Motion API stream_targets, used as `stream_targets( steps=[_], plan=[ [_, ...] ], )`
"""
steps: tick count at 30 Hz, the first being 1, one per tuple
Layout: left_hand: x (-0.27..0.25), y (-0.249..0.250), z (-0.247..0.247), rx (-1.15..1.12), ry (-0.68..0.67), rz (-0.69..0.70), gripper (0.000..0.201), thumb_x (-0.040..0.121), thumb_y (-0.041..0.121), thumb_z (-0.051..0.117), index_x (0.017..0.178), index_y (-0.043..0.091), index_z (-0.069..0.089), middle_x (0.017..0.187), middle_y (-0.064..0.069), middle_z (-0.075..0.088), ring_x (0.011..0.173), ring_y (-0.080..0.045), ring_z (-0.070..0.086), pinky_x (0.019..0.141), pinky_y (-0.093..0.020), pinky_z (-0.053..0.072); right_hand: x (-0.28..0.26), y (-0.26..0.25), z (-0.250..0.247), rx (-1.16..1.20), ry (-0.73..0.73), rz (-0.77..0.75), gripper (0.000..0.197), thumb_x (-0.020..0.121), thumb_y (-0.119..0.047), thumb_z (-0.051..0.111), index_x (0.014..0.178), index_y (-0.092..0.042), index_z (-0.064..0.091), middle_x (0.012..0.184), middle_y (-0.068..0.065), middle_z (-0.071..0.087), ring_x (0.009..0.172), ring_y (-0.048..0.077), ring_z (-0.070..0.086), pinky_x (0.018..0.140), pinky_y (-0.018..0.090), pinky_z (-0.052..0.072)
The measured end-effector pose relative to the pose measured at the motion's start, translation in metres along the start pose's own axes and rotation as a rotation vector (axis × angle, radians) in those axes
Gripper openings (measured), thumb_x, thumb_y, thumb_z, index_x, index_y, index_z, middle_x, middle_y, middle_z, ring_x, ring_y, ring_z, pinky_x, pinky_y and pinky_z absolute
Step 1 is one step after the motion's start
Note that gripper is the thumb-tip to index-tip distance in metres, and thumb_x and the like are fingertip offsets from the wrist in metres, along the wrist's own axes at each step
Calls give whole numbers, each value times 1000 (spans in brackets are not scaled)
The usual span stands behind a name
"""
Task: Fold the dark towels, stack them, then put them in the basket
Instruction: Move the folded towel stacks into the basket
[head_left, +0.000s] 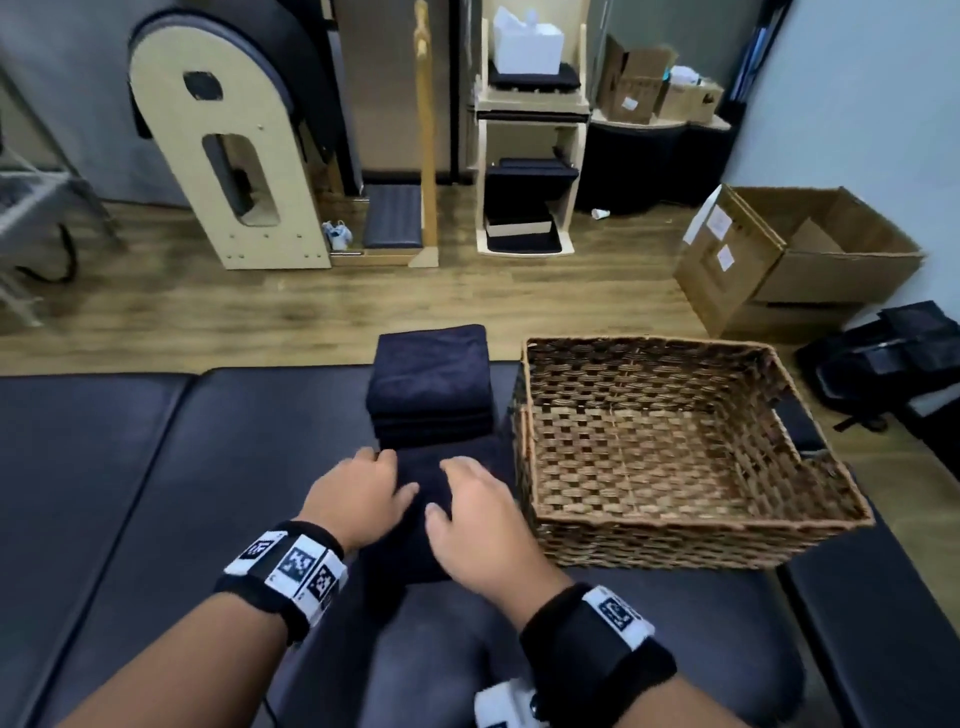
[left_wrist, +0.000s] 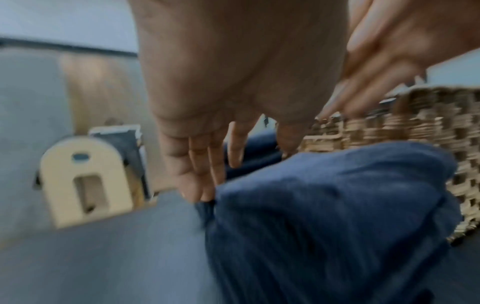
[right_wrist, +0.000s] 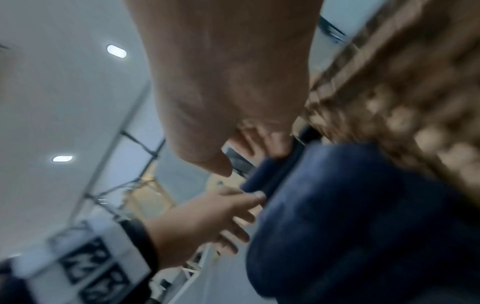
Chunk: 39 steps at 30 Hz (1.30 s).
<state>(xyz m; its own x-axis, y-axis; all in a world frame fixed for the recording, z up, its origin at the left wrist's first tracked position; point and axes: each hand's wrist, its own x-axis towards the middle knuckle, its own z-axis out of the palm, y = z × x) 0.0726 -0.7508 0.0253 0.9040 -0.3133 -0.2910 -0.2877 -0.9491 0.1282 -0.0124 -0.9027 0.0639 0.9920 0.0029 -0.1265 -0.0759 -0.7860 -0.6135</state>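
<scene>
Dark navy terry towels (head_left: 430, 382) already folded sit in a neat stack at the far edge of the black padded table (head_left: 130, 467), just left of the square woven wicker basket (head_left: 675, 530), which holds nothing yet. One more dark folded towel (head_left: 421, 519) lies in front of that stack, under both hands. The left hand (head_left: 358, 496) and the right hand (head_left: 478, 519) lie on it; the left fingers (left_wrist: 197, 164) are nearly straight and reach its edge, and the right fingers look relaxed on the cloth, not curled round it. By my reading, folding is nearly done; adding this towel to the stack and moving everything into the basket remain.
</scene>
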Motion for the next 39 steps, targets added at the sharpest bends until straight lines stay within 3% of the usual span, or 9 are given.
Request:
stream_targets(
  steps=[4,8,11,15,18,20,27,31,39],
  plan=[
    [10,-26,30,-290,-200,-202,88,84,76,49,140,9,38,138,-18,55,125,-36,55,101,-40,45,33,13,50,-76,-6,350,87,96,-45,57,157,-1,14,163,26,10,152,38,10,124,40,11],
    [23,-37,62,-753,-318,-303,104,50,91,65,131,27,56,123,1,69,110,-19,66,92,-39,56,56,33,72,-146,108,554,102,82,-55,70,152,0,20,158,26,25,143,40,30,116,44,28],
    [33,-38,70,-995,-280,-415,78,44,72,86,92,12,76,88,-4,78,82,-20,75,80,-41,62,73,46,77,-52,77,660,118,71,-61,78,152,0,18,149,22,42,136,37,43,110,44,40],
    [34,-34,58,-1200,-322,-475,43,61,28,91,87,-2,75,80,-13,77,79,-29,76,80,-46,62,83,55,70,31,42,712,111,65,-62,83,141,4,37,133,18,61,124,32,59,96,34,49],
    [33,-48,58,-1213,-348,-471,43,53,24,88,86,0,76,81,-15,77,81,-31,75,82,-52,60,84,59,65,87,65,660,63,72,-54,79,112,-8,62,117,13,70,113,33,64,87,31,51],
    [32,-67,57,-1191,-346,-478,52,45,29,87,86,-2,75,83,-17,77,82,-33,75,81,-54,60,83,59,69,123,46,639,58,69,-57,78,106,-13,67,112,9,72,111,32,65,87,31,53],
    [18,-90,37,-1089,-373,-481,29,68,24,76,92,9,67,93,-14,75,91,-31,73,90,-49,58,77,42,107,208,-177,605,140,41,-88,71,150,-12,27,143,5,56,130,27,55,110,38,44],
    [29,-101,67,-1055,-338,-420,60,48,57,84,101,31,73,104,1,75,97,-20,72,92,-41,57,84,39,106,176,-244,607,141,61,-74,78,156,-1,4,149,15,50,134,31,51,110,36,43],
    [19,-107,61,-1122,-296,-377,40,64,26,87,100,15,74,94,0,79,94,-19,74,95,-45,56,81,34,120,307,-250,605,135,70,-56,82,159,-11,-9,154,14,42,139,30,45,113,34,38]
  ],
)
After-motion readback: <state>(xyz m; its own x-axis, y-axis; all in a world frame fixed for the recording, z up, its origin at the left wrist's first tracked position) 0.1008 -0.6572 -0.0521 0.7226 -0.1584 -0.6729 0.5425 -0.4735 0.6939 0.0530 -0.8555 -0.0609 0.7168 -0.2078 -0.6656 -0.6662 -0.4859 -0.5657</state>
